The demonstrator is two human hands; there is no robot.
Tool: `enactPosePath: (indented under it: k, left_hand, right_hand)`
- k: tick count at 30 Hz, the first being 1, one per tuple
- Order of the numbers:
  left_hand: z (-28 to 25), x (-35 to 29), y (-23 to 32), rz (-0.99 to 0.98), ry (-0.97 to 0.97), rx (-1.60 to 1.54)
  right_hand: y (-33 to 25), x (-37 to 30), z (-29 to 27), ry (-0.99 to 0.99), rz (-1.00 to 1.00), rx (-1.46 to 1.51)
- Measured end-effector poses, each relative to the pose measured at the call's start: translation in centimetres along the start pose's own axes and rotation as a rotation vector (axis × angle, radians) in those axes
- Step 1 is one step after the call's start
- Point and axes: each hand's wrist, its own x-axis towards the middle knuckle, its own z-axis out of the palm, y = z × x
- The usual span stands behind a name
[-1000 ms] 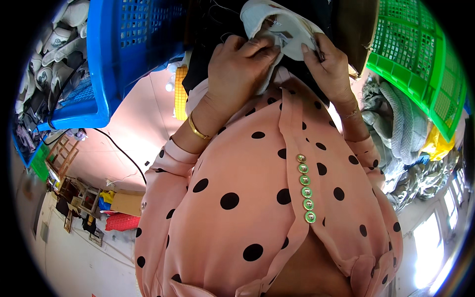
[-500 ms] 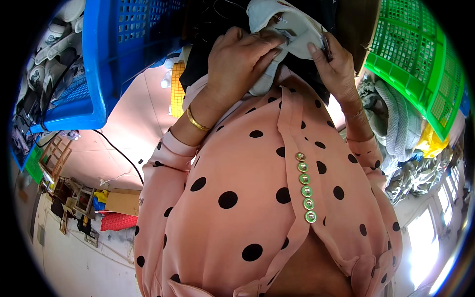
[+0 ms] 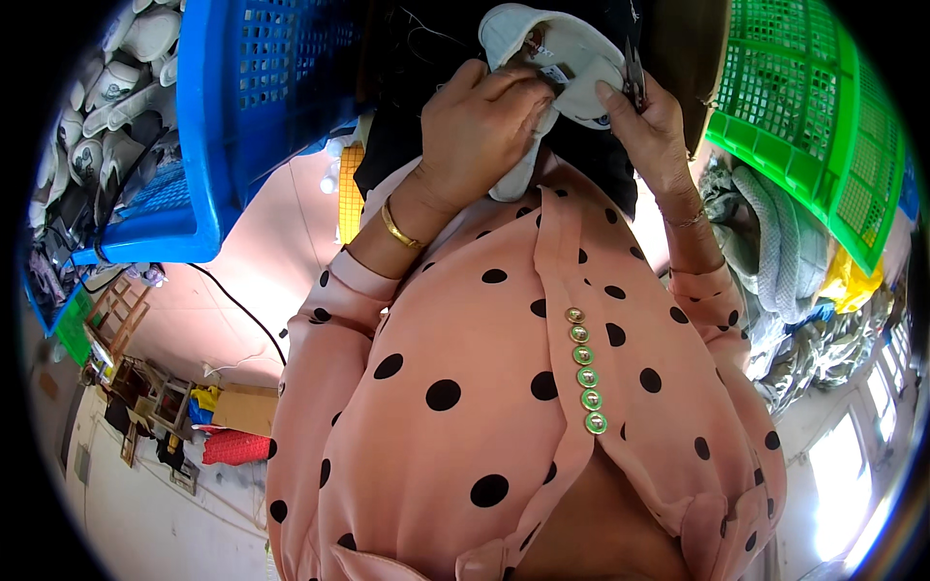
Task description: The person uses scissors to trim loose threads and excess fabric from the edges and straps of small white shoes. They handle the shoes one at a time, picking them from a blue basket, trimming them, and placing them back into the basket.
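Observation:
A pale grey-white fabric shoe upper point(image 3: 593, 95) is held above my lap, its inside turned up with a small label showing. The fingers of my left hand point(image 3: 480, 131) close on its near edge, and a narrow strip of it hangs below them. My right hand point(image 3: 654, 136) has its thumb pressed on the upper's right side. In the same hand is a pair of dark scissors point(image 3: 635, 70), blades pointing away from me. Its handle is hidden in the palm, and I cannot see whether the blades are parted.
A blue plastic basket point(image 3: 208, 184) stands at left, with many white shoe uppers point(image 3: 116, 87) beyond it. At right a green basket point(image 3: 823, 160) leans above grey fabric pieces point(image 3: 765, 232) and a yellow bag point(image 3: 852, 276). A black cord point(image 3: 237, 300) crosses the floor.
The shoe upper has tilted so more of its inside and label shows. The scissor blades now stand higher and plainer beside it. Both hands keep their hold.

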Motion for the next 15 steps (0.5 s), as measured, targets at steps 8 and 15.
enactPosePath:
  k: [8,15]
  left_hand:
    - [-2.1,-0.3,1.2,-0.255,0.071,-0.335]
    - [-1.9,-1.0,2.3,-0.706,-0.168,-0.757]
  right_hand:
    - [-1.5,0.2,-0.2,-0.016,0.159,0.353]
    - [-1.7,-1.3,0.3,-0.107,-0.199,-0.04]
